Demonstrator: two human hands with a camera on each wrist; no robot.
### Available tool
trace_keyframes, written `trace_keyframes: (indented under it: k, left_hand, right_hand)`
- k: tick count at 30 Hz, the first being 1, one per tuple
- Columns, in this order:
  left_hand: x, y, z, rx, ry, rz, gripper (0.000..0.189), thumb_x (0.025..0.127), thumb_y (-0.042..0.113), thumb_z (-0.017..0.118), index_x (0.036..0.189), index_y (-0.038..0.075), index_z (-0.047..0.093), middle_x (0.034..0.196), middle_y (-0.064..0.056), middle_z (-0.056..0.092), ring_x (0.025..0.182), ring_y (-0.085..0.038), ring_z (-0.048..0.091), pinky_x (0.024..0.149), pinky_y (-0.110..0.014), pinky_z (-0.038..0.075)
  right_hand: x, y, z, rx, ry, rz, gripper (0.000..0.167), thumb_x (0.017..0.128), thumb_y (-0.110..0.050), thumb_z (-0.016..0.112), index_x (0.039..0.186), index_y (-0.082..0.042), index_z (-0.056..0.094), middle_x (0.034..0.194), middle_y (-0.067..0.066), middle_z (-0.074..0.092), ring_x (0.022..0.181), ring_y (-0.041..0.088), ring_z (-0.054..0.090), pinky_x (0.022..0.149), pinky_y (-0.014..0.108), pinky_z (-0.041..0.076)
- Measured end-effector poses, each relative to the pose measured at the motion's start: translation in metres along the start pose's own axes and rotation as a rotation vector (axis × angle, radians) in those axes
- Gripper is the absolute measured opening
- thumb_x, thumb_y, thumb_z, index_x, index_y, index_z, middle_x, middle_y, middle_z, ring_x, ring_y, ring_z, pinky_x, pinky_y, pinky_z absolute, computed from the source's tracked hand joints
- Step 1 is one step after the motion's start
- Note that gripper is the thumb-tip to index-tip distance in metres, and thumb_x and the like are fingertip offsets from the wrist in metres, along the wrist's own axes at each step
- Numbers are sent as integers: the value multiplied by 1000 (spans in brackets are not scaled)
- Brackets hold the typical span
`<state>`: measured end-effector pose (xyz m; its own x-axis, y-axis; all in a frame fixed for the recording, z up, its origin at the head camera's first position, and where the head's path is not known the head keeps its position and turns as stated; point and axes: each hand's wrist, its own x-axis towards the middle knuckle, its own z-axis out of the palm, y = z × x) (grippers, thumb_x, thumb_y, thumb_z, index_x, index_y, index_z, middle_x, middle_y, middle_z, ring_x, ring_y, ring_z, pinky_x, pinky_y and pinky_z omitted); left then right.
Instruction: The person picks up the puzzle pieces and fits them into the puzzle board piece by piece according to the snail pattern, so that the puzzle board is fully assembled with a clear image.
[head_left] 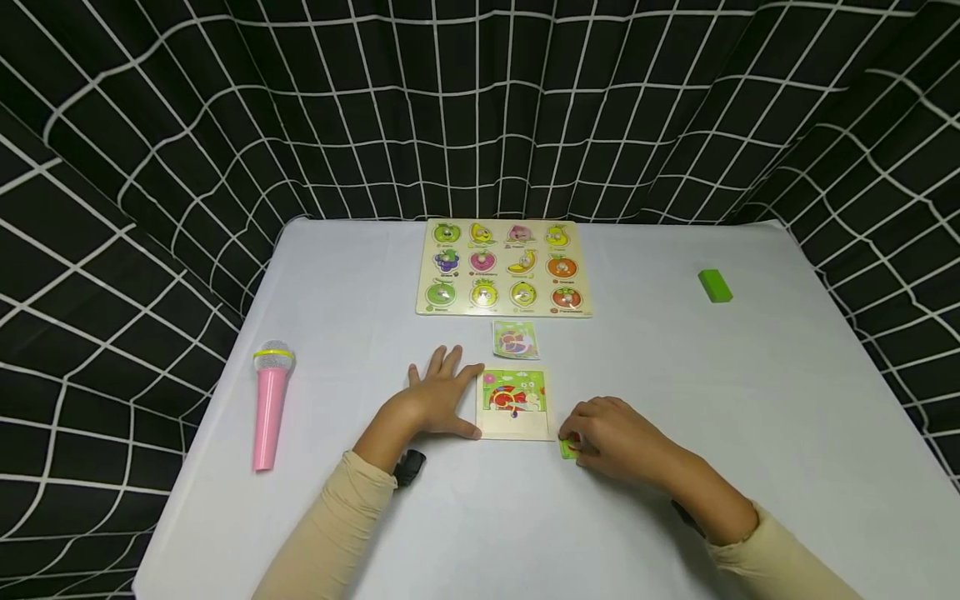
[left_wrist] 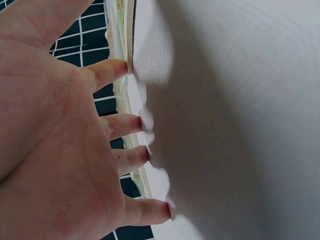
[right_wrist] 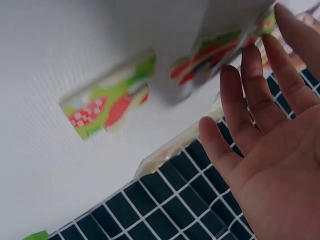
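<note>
A small wooden puzzle tray lies on the white table, its upper part filled with green and red picture pieces and its lower strip bare wood. My left hand has its fingers spread, with thumb and index finger touching the tray's left edge. Right of the tray, my right hand pinches a green and red puzzle piece between thumb and index finger. Beneath that hand, in the right wrist view, lie two loose puzzle pieces, a nearer piece and a shadowed piece; the hand hides them in the head view.
A small picture card lies just behind the tray. Farther back is a wooden fruit puzzle board. A pink toy microphone lies at the left, and a green block at the far right. Black checked cloth hangs behind the table.
</note>
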<state>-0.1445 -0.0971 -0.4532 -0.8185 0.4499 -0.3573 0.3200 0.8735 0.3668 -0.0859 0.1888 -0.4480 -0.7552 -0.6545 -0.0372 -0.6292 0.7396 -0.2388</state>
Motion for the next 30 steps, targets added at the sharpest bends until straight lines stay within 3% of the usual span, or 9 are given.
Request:
trace_keyframes:
  k: [8,13,22,30]
  left_hand:
    - [-2,-4,1,-9,-5,-14,102,69,49,84,153,23,31,163,-16,6,149,-39,-3,106,-75,10]
    - [3,-4,1,2,-15,-8,103,70,51,83,153,25,30,163,-15,4,149,-38,-5,107,-74,9]
    - [5,-4,0,24,-23,-8,101,71,52,82,153,26,29,163,-15,5,149,-38,-4,107,-74,9]
    - [3,-5,0,30,-20,-15,100,71,54,81,153,26,30,163,-15,7,149,-38,-3,107,-74,11]
  right_hand:
    - [2,-2,2,-21,1,-8,27,71,-12,85,93,-19,72,90,-11,63,86,9,57,90,43,47]
    - [7,-4,-4,-15,55,-42,25,71,-13,85,91,-18,71,88,-10,64,85,9,57,90,42,47]
    - [43,-24,2,-65,146,-133,25,72,-18,85,92,-14,71,91,-5,66,94,18,60,93,41,45]
    - [70,-40,10,-86,159,-186,21,75,-18,84,93,-15,73,97,-4,69,97,19,60,95,39,44]
